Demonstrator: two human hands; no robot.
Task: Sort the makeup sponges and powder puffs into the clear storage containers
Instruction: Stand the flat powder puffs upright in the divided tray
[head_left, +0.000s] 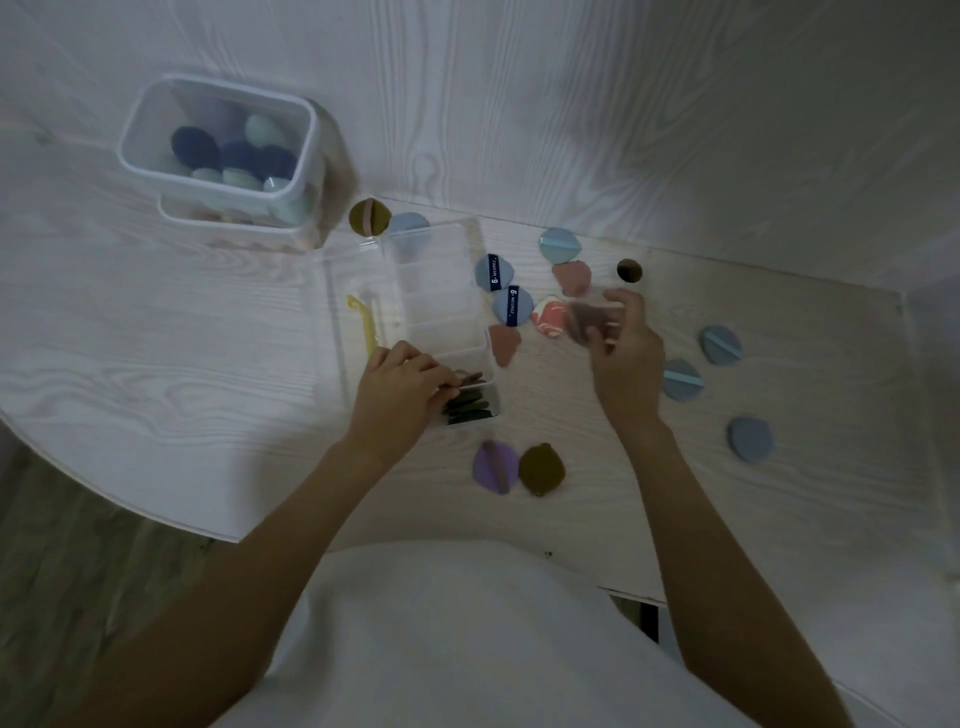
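Pale wood-grain table (571, 104) carries scattered powder puffs (719, 345); the sponges sit in the tall tub (218, 150). My left hand (400, 387) pinches a puff edge-on into the divided box (441, 312), I judge so they stack tightly. My right hand (621, 345) grips a brown puff (584, 319), lifted ready to follow.

Puffs (720, 345) right of organiser (441, 291)

pale wood table (156, 364), scattered puffs (749, 439), clear containers (439, 291)
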